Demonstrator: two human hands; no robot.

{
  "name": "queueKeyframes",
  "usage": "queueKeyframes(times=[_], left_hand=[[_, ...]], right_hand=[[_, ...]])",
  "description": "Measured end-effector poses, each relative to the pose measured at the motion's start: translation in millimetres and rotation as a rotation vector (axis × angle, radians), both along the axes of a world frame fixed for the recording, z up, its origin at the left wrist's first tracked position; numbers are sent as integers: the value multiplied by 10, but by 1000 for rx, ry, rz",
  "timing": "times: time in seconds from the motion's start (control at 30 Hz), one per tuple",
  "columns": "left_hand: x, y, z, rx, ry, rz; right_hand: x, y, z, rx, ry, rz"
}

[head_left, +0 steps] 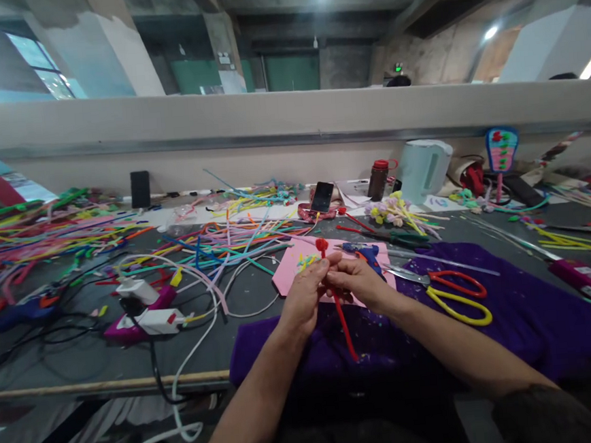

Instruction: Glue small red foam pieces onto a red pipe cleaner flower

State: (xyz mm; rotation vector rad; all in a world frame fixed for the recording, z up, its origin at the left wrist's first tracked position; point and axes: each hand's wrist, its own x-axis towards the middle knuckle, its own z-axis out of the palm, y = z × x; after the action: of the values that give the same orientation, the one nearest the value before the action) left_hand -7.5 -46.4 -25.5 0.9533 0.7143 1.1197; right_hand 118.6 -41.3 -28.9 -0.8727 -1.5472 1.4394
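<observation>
A red pipe cleaner runs between my two hands. Its upper end is coiled into a small round knob above my fingertips, and its straight tail hangs down below them. My left hand pinches it from the left, thumb uppermost. From the right, my right hand closes on it too, the fingertips of both hands meeting. Beneath them lies a pink sheet with small yellow and blue pieces on it. Just beyond my right hand is a blue glue gun, partly covered. Scissors with red and yellow handles rest to the right.
Purple cloth covers the front edge. Power strips with white cables sit at left, beside heaps of coloured pipe cleaners. Toward the back stand a phone, a brown bottle and a pale green kettle.
</observation>
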Motion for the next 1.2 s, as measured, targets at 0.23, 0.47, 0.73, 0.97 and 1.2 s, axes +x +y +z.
queueKeyframes(times=[0.23, 0.47, 0.73, 0.97, 1.2], left_hand=[[-118, 28, -91, -66, -17, 96], [-352, 90, 1, -56, 47, 160], [-320, 198, -119, -105, 1, 54], [-274, 138, -154, -68, 154, 12], [-283, 149, -181, -45, 130, 17]], right_hand=[[-39, -64, -78, 34, -83, 78], [442, 218, 187, 204, -190, -217], [713, 631, -38, 552, -808, -273], [550, 685, -82, 715, -1421, -194], [513, 641, -134, 799, -1261, -78]])
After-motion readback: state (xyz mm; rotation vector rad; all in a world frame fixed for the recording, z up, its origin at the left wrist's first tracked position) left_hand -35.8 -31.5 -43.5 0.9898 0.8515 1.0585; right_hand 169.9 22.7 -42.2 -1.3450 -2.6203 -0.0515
